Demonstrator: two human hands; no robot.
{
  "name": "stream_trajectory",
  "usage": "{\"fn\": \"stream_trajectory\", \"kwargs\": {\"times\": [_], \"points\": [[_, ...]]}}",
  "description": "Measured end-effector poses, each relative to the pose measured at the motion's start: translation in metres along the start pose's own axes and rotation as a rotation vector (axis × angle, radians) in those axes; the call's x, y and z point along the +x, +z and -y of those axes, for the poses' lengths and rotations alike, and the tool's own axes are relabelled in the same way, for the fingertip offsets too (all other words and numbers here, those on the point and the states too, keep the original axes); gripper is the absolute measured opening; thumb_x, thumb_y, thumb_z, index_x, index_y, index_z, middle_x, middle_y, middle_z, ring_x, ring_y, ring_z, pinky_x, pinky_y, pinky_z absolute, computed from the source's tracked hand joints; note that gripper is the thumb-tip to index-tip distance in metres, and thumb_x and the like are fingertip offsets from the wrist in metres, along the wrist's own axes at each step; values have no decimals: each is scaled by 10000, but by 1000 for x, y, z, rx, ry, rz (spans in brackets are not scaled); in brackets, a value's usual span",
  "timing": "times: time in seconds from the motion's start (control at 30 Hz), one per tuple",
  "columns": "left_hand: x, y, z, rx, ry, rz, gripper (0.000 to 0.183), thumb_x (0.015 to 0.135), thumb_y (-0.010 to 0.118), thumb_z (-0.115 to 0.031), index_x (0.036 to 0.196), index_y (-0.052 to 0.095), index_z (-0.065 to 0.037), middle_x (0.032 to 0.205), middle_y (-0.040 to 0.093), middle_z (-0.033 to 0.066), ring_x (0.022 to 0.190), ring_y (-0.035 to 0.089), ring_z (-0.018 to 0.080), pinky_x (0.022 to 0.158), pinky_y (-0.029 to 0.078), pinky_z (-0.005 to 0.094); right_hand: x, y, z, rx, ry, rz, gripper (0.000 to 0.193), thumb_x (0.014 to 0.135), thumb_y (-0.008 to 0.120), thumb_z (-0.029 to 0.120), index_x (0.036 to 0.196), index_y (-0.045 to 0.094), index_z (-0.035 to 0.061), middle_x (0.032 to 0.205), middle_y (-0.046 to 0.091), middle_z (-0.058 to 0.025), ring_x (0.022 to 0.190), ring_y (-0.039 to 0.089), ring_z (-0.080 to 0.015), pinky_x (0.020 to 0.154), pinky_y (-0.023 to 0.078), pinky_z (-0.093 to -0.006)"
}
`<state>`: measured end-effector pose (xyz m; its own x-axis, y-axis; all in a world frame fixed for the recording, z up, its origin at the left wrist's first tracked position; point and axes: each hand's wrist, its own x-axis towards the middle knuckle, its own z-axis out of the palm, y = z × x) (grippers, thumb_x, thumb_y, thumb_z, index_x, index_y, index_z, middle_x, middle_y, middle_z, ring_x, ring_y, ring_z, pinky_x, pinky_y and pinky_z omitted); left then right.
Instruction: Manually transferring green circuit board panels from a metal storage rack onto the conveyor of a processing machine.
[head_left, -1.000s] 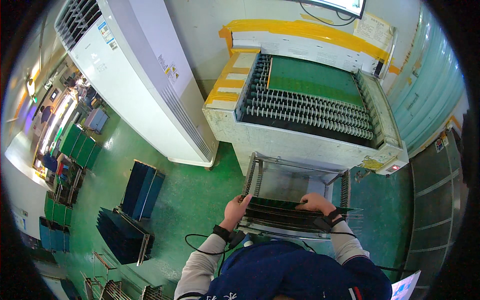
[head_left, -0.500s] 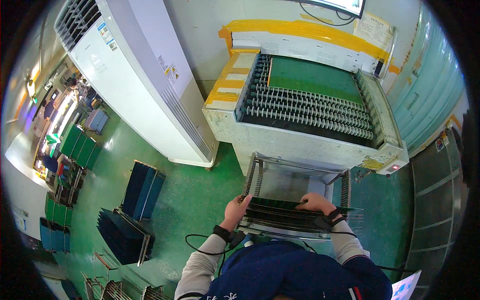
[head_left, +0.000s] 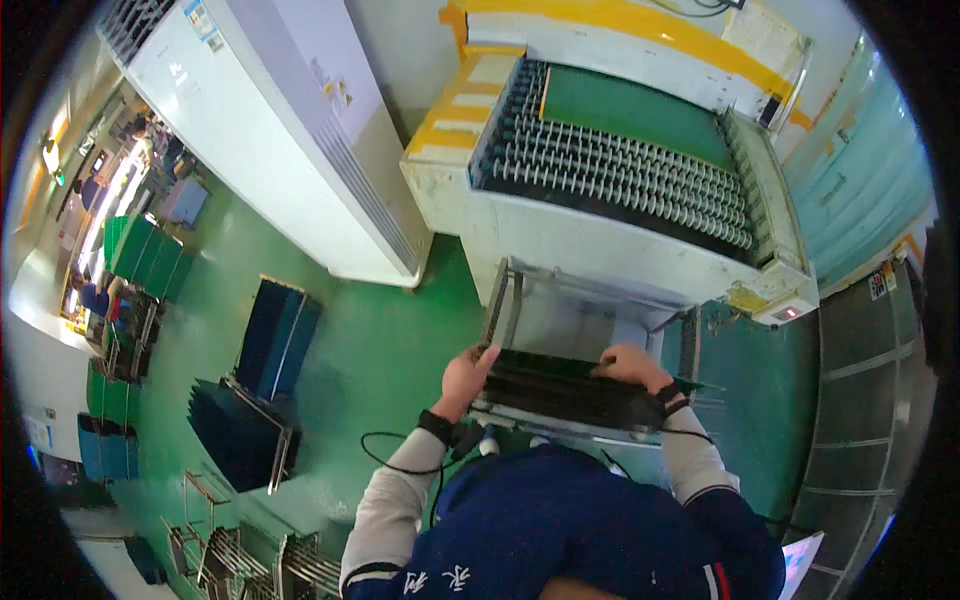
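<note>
A metal rack (head_left: 508, 300) stands in front of me below the roller machine, with several thin dark panels upright in its near part. My left hand (head_left: 466, 380) is closed at the left end of the nearby dark green panel (head_left: 545, 365), its thumb on top. Further right, my right hand (head_left: 635, 368) grips the same panel's upper edge with bent fingers, whose tips are partly hidden. Another flat green panel (head_left: 640, 115) lies on the white rollers (head_left: 620, 185) of the machine beyond the rack.
A tall white air conditioner (head_left: 270, 140) stands left of the machine. Racks of dark blue panels (head_left: 235, 435) and bare metal racks (head_left: 235, 560) stand on the green floor at left. A grey metal cabinet (head_left: 860, 420) is at right. Other people are at the far left.
The whole view has tilted, so the machine, rack and hands sit higher in the picture. Both hands keep about the same places on the panel.
</note>
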<state>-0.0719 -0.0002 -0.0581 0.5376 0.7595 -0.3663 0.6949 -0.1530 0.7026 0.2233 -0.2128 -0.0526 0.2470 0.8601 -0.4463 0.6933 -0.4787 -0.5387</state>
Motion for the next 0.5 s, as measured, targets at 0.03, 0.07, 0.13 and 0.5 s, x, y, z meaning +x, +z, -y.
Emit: {"fn": "stream_trajectory", "kwargs": {"times": [0.03,0.07,0.13,0.5], "points": [[1,4,7,13,28,-36,701,881,516,-671,1106,667,-25,943,696,227,937,656,412,818,505,467,0,1,2,1,5,28,480,764,753,503,920,726,50,885,698,-166,829,658,-326,731,501,-408],[-1,5,5,7,7,-24,701,881,516,-671,1106,667,-25,943,696,227,937,656,412,818,505,467,0,0,4,-15,3,4,470,767,752,498,918,728,54,876,698,-165,818,659,-326,724,500,-407],[-5,5,-1,-28,33,-71,702,879,517,-674,1102,673,-27,947,696,227,939,657,409,816,506,472,-5,5,0,-32,6,-1,460,770,751,493,916,729,57,866,697,-164,808,660,-325,716,499,-406],[-20,-5,-1,-41,-19,-9,851,855,568,-679,1304,561,43,1125,683,224,1076,652,345,928,492,397,-22,10,9,49,-15,-47,483,781,735,507,865,714,33,778,671,-178,713,647,-324,647,478,-406]]}}
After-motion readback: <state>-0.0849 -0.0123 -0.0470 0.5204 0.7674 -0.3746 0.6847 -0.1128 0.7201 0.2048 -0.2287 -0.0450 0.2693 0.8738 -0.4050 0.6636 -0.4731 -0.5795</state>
